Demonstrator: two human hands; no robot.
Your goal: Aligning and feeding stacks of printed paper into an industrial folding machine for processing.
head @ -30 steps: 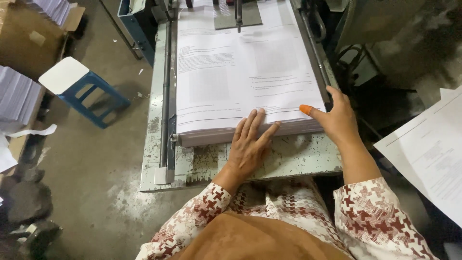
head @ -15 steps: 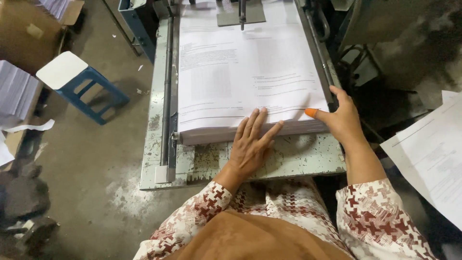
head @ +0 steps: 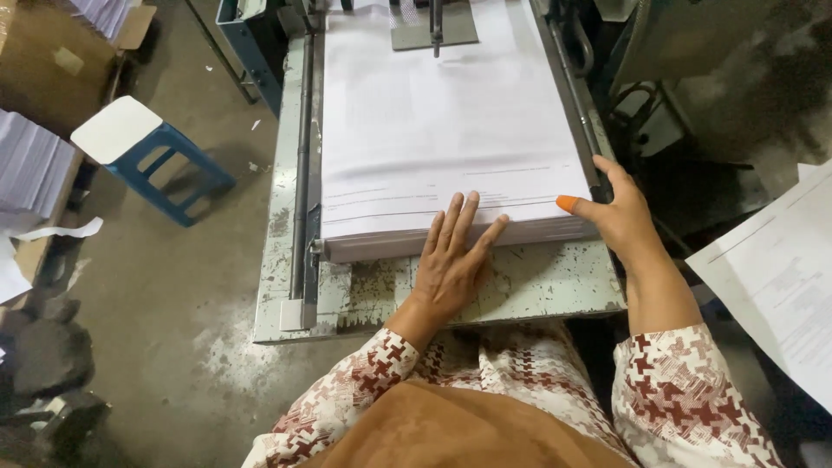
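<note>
The far end of the paper stack (head: 442,121) runs out of the top edge of the picture, and the print on its top sheet is too faint and blurred to make out. The left hand (head: 451,260) covers a part of the stack's near edge, and the right hand (head: 620,217) hides its near right corner, so I cannot tell how this corner lies. The loose sheets (head: 780,277) at the right and the white piles (head: 30,165) at the left are cut off by the picture's edges.

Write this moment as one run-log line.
left hand: flat on paper stack front edge | right hand: at stack's right corner | stack on metal table
</note>
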